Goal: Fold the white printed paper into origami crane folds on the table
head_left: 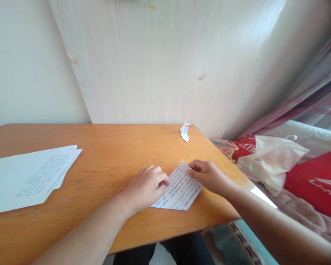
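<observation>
A folded sheet of printed paper (182, 189) lies on the wooden table (107, 158) near its front right edge, with rows of dark characters facing up. My left hand (150, 184) rests at the paper's left side, its fingers curled and pressed on that edge. On the upper right edge, my right hand (206, 175) pinches the paper between thumb and fingers. The undersides of the folds are hidden. At the back right corner of the table stands a small folded paper figure (184, 131).
A stack of paper sheets (24, 180), some printed, lies on the table's left. Beyond the right edge are a whitish plastic bag (270, 158) and a red bag (317, 184) on bedding. A pale panel (160, 66) leans behind the table.
</observation>
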A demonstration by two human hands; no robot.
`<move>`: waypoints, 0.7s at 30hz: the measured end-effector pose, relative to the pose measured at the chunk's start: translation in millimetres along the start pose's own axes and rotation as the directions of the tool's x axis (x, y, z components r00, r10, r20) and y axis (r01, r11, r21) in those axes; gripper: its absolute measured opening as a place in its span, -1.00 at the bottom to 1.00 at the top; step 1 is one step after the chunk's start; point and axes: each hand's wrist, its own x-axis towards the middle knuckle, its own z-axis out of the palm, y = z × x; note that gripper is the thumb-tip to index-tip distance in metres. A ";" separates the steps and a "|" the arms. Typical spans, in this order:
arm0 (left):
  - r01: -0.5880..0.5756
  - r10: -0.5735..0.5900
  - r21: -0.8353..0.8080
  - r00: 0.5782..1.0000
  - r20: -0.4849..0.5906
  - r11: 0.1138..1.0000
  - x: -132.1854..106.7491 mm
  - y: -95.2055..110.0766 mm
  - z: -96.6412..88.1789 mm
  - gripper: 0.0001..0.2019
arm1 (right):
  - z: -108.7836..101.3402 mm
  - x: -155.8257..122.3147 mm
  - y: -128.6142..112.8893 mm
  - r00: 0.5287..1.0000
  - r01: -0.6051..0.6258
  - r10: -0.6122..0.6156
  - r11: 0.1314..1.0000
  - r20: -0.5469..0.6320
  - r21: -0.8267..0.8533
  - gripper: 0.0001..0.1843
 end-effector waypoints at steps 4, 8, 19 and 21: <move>-0.006 0.006 0.020 1.000 -0.029 1.000 0.8 -3.8 4.2 -0.87 | -1.1 -20.6 -16.7 0.950 0.240 -0.275 0.947 -0.148 -0.213 -0.85; -0.006 0.007 0.035 0.999 -0.036 0.999 1.4 -5.6 6.4 -0.90 | 1.9 -34.2 -21.5 0.936 0.272 -0.318 0.925 -0.149 -0.265 -0.82; 0.041 -0.041 -0.009 0.999 -0.011 0.999 2.8 -7.2 5.2 -0.91 | -21.4 -1.4 -0.4 0.930 -0.292 0.230 0.936 0.287 0.197 -0.68; 0.032 -0.032 -0.011 0.999 -0.009 0.999 2.5 -7.6 4.5 -0.89 | -19.2 0.5 -2.6 0.945 -0.242 0.212 0.966 0.250 0.096 -0.66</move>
